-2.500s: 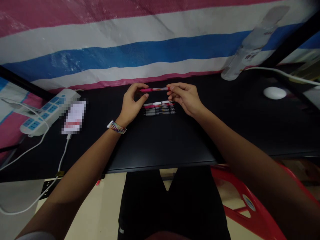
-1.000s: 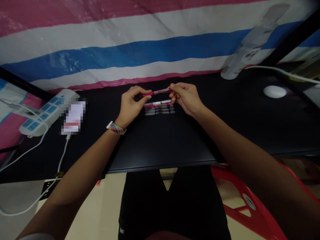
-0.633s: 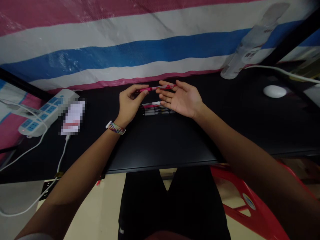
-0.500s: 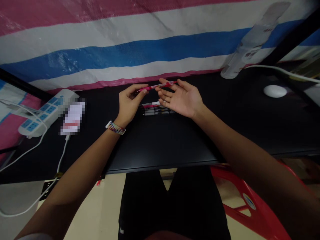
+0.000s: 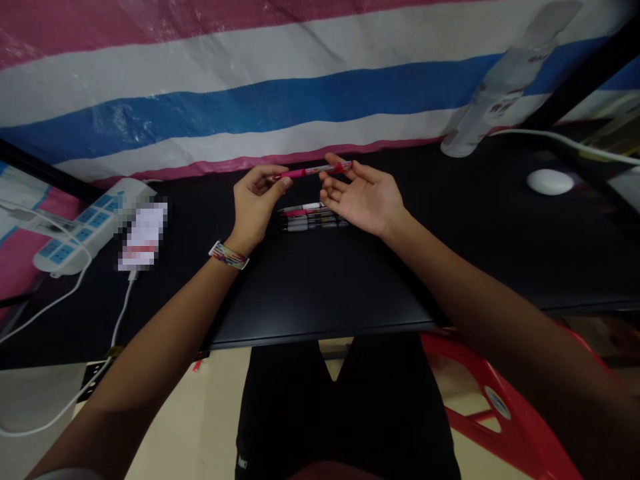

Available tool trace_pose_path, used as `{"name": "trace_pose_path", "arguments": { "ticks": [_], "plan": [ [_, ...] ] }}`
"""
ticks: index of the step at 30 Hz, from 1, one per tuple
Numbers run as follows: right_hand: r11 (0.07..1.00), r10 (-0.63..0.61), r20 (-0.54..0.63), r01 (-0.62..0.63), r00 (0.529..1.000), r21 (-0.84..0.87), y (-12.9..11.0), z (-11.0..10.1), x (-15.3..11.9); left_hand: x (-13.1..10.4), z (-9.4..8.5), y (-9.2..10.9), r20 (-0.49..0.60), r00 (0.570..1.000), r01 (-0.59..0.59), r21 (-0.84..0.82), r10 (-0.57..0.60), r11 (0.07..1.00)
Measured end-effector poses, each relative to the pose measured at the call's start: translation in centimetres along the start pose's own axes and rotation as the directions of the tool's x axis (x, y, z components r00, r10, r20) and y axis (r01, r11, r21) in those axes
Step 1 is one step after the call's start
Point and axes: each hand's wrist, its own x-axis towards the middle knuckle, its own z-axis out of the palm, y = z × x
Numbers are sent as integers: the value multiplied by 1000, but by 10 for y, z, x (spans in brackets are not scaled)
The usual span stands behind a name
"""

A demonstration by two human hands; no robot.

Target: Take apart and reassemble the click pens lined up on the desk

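Observation:
A pink pen (image 5: 313, 171) is held above the black table, nearly level. My left hand (image 5: 256, 200) pinches its left end between thumb and fingers. At the pen's right end is my right hand (image 5: 367, 197), palm up, with its fingers partly spread; thumb and fingertips are at the pen's tip, and whether they grip it is hard to tell. Below the held pen, several pens (image 5: 313, 217) lie side by side on the table, one white, one pink, others grey and black. My right fingers partly cover their right ends.
A white power strip (image 5: 95, 223) and a blurred-out phone (image 5: 143, 237) on a cable lie at the left. A clear bottle (image 5: 487, 110) stands at the back right, near a white mouse (image 5: 550, 182). A red stool (image 5: 505, 407) is below the black table (image 5: 320, 293).
My left hand has shifted slightly left with the pen. The fingers of my right hand have curled a little, and the pen shows more of its length between the hands.

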Motion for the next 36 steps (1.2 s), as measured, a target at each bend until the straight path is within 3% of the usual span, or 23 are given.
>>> {"name": "trace_pose_path", "arguments": {
  "ticks": [10,16,31,36],
  "plan": [
    [999,9,36,-11,999,47,-2,0,-3,1,1,-1,-17,1000,-6,-32,5,999],
    [999,-37,-14,37,999,33,2,-1,-1,-1,2,1,-8,1000,-1,-39,1,999],
    [999,-16,2,16,1000,-31,-1,1,-4,-1,3,3,-32,999,32,2,-32,999],
    [999,-22,-53,20,998,-29,-1,3,-4,-1,3,1,-18,1000,24,20,-23,1000]
  ]
}}
